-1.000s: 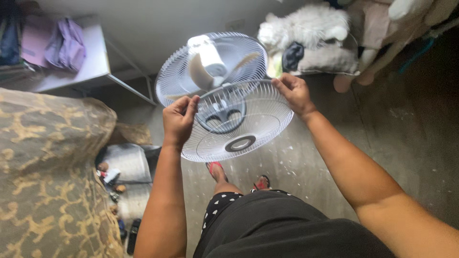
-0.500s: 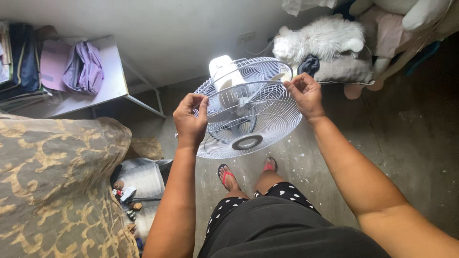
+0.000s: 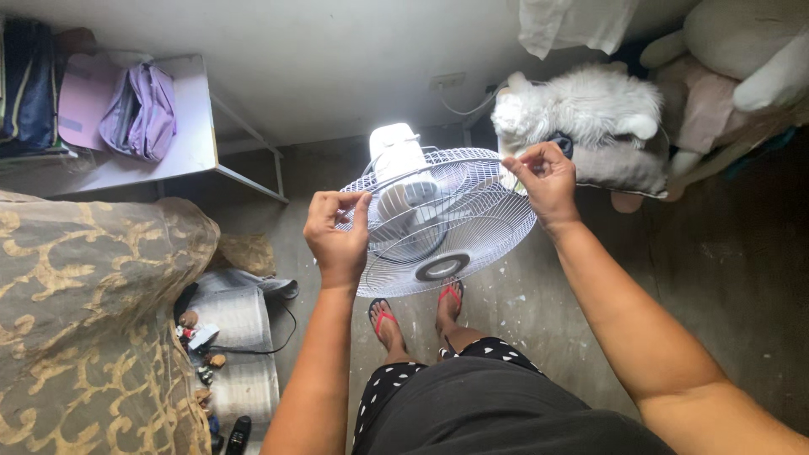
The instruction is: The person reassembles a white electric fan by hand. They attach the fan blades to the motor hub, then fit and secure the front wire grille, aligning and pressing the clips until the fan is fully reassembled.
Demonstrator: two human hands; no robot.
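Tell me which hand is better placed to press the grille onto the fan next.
Probably the left hand. It grips the grille rim at its near-left edge, close beside the fan motor. The right hand pinches the far-right rim at arm's length, so it seems better for steadying.

No pkgs, labels, signs or screens in view.

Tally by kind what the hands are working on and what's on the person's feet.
Fan grille halves: 2 (front grille, rear grille)
Motor housing: 1
Hands on the grille: 2 (left hand, right hand)
Red flip-flops: 2
Total: 7
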